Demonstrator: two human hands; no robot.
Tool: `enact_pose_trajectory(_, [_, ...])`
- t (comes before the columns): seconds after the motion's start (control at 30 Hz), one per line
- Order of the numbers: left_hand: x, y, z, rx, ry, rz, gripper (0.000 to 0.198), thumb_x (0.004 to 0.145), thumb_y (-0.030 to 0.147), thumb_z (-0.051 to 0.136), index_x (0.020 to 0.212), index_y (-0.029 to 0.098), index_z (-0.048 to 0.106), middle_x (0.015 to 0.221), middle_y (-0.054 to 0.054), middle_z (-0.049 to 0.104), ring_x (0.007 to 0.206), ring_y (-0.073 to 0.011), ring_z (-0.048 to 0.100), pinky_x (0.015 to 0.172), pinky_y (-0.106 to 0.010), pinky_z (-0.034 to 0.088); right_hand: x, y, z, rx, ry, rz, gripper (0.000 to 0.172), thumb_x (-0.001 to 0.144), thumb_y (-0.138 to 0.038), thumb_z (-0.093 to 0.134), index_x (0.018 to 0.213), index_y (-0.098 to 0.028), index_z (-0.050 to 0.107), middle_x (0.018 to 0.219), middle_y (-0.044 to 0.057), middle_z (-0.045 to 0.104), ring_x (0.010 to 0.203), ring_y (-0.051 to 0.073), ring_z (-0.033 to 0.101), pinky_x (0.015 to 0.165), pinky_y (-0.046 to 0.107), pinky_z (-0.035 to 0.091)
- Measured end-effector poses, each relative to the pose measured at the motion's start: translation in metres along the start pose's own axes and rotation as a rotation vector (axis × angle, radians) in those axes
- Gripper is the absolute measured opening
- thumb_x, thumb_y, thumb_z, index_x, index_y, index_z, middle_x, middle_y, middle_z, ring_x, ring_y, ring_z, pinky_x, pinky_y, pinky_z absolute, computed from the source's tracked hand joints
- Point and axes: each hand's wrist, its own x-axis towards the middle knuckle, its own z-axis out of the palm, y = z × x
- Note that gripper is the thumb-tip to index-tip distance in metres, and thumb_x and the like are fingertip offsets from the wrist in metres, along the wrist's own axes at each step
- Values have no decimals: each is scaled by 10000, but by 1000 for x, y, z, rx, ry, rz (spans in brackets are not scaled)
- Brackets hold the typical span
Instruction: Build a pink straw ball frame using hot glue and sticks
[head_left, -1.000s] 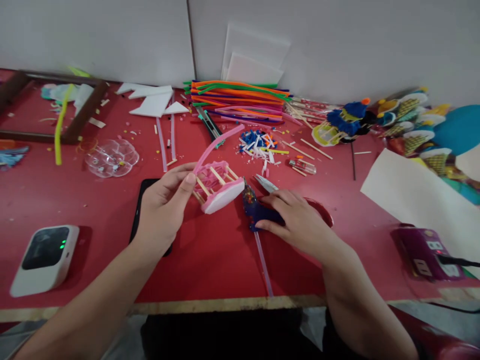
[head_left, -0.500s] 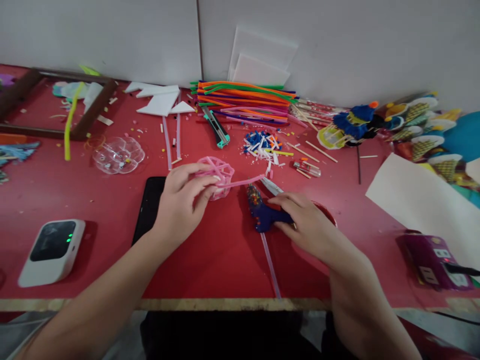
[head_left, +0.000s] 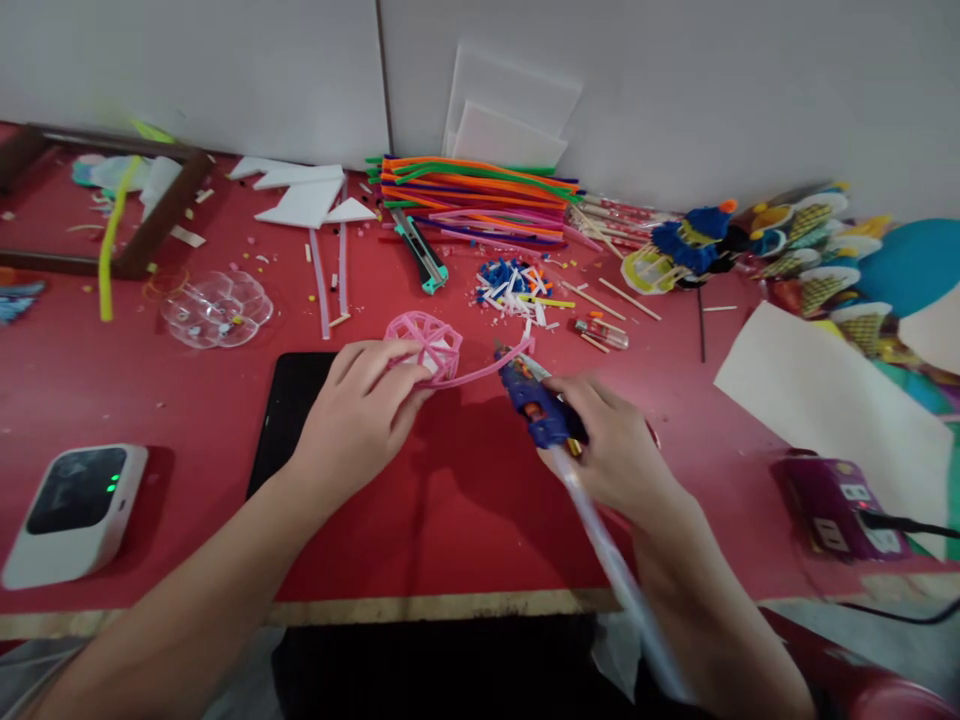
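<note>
My left hand (head_left: 367,400) pinches a pink openwork piece (head_left: 442,345) made of strips, with spokes inside a rounded rim. From it a loose pink strip (head_left: 480,375) reaches right, its end bent near the glue gun's tip. My right hand (head_left: 611,435) is closed around the handle of a blue glue gun (head_left: 536,405), held upright with its nozzle pointing away from me. A long clear glue stick (head_left: 607,545) trails out of the gun's back toward the table's front edge. Part of the handle is hidden by my fingers.
A black phone (head_left: 289,410) lies beside my left hand, and a white device (head_left: 79,510) farther left. Colourful pipe cleaners (head_left: 480,200), a cutter (head_left: 420,250) and scraps (head_left: 514,290) lie behind. A purple power socket (head_left: 844,505) and a paper sheet (head_left: 832,390) are at right.
My right hand has lifted the glue gun off the table, and its glue stick now angles toward me. The pink strip's free end has bent.
</note>
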Motion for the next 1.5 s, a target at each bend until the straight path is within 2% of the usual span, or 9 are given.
enact_pose_trajectory(0.27, [0, 5, 2, -151, -1, -27, 120, 934, 137, 625, 1015, 212, 672, 1165, -93, 736, 1074, -254, 696, 937, -422, 561, 4, -15, 1, 268, 42, -84, 196, 768, -238, 553, 960, -239, 592, 744, 19, 676, 560, 160, 610, 528, 279, 502])
enact_pose_trajectory(0.5, [1, -2, -2, -110, -63, 25, 157, 963, 197, 609, 1088, 214, 702, 1185, -115, 720, 1017, -270, 692, 870, -419, 574, 4, -15, -2, 338, 6, 19, 143, 723, -178, 555, 845, -234, 602, 617, -36, 568, 481, 119, 495, 482, 252, 431])
enact_pose_trajectory(0.6, [2, -3, -4, -142, -64, 19, 134, 960, 217, 629, 1059, 243, 715, 1185, -97, 727, 1001, -264, 697, 857, -413, 567, 2, -14, 0, 480, -27, 160, 112, 725, -170, 544, 790, -221, 619, 611, -27, 584, 487, 117, 499, 467, 250, 408])
enact_pose_trajectory(0.73, [1, -2, -3, -76, -49, 4, 110, 970, 265, 637, 1040, 235, 717, 1174, -88, 723, 985, -255, 692, 874, -410, 570, 4, -9, 8, 815, -37, 536, 88, 747, -219, 556, 734, -198, 641, 649, 15, 648, 512, 132, 539, 469, 271, 436])
enact_pose_trajectory(0.83, [1, -1, -3, -44, -65, -10, 128, 982, 265, 619, 1065, 220, 705, 1201, -94, 704, 1038, -258, 682, 909, -412, 573, 12, -7, 6, 1099, 102, 747, 64, 640, -221, 585, 697, -201, 605, 695, 24, 656, 502, 113, 489, 454, 279, 431])
enact_pose_trajectory(0.9, [1, -1, -3, -22, -70, 6, 132, 984, 245, 607, 1069, 198, 695, 1205, -113, 697, 1053, -267, 674, 917, -421, 574, 17, -8, 1, 1235, 236, 802, 192, 529, -174, 574, 716, -213, 589, 753, 15, 664, 535, 106, 484, 475, 280, 446])
enact_pose_trajectory(1.03, [1, -1, -4, 10, -58, 35, 123, 966, 227, 614, 1060, 192, 685, 1186, -126, 702, 1050, -288, 672, 923, -447, 572, 22, -9, -7, 1305, 361, 799, 369, 461, -98, 555, 802, -239, 568, 817, -16, 656, 602, 110, 529, 564, 305, 504])
enact_pose_trajectory(1.27, [3, 0, -4, 33, -20, 52, 212, 933, 228, 660, 1144, 208, 659, 1178, -117, 723, 1049, -295, 681, 927, -462, 570, 22, -12, -3, 1289, 333, 776, 423, 491, -106, 595, 890, -246, 579, 937, 0, 676, 639, 113, 532, 577, 311, 510])
enact_pose_trajectory(1.5, [3, -1, -4, 67, -11, 95, 112, 934, 201, 663, 1045, 201, 667, 1144, -113, 728, 1012, -293, 683, 901, -463, 596, 22, -17, -2, 1299, 443, 699, 452, 491, -127, 542, 921, -251, 609, 932, 15, 693, 570, 109, 510, 512, 289, 437])
